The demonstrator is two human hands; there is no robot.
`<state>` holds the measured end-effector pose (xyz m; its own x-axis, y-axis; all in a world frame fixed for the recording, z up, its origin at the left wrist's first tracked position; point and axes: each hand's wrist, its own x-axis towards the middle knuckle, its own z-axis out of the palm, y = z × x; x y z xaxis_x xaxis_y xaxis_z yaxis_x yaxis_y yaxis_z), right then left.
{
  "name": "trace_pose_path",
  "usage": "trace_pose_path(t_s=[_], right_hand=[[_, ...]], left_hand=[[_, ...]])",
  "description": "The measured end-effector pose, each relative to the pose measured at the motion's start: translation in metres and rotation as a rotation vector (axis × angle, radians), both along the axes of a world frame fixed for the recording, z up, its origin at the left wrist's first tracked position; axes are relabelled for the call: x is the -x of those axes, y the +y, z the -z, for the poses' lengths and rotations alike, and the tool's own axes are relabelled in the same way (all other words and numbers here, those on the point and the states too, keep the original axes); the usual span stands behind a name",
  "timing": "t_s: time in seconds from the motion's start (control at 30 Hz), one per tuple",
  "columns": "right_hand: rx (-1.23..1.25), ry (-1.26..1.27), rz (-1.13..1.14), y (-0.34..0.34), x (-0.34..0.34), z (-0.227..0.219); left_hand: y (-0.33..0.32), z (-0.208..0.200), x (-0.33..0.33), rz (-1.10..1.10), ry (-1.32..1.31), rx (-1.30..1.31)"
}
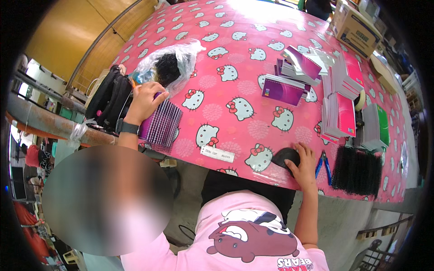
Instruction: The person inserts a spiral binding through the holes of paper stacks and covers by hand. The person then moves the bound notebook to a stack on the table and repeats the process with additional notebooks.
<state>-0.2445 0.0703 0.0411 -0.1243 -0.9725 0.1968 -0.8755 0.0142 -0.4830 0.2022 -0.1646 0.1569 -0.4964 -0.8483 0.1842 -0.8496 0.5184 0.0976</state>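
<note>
My left hand (145,103) lies over the far end of a stack of purple spiral-bound notebooks (163,123), its fingers bent around the top edge. The bindings face up in dark rows. By the table's front edge, my right hand (305,166) holds a black rounded object (286,158) between thumb and fingers; its exact kind is unclear. Just right of that hand are blue-handled pliers (323,168) and a bundle of black plastic binding coils (357,172). A white printed strip (217,154) rests between my two hands.
Purple booklets (284,89) and pink booklets (340,115) are piled on the right, beside green ones (382,125). A clear plastic bag (186,58) with black contents and a black bag (108,100) sit at left. A cardboard box (357,30) stands far right on the pink patterned tablecloth (244,88).
</note>
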Motion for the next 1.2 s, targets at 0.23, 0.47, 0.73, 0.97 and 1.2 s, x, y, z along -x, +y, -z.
trace_pose_path(t_s=[0.23, 0.47, 0.73, 0.97, 1.2], right_hand=[[-0.059, -0.414, 0.23, -0.004, 0.032, 0.013], [0.408, -0.061, 0.074, -0.053, 0.021, -0.01], [0.549, -0.342, 0.366, -0.169, 0.038, 0.024], [0.456, -0.609, 0.402, -0.196, 0.034, 0.028], [0.419, -0.44, 0.489, -0.185, 0.053, 0.027]], left_hand=[[0.033, -0.01, -0.009, -0.283, 0.112, 0.044], [0.076, 0.005, -0.021, -0.346, 0.098, -0.16], [0.074, 0.007, -0.019, -0.395, 0.114, -0.107], [0.078, 0.01, -0.012, -0.422, 0.107, -0.066], [0.079, 0.009, -0.012, -0.421, 0.12, -0.072]])
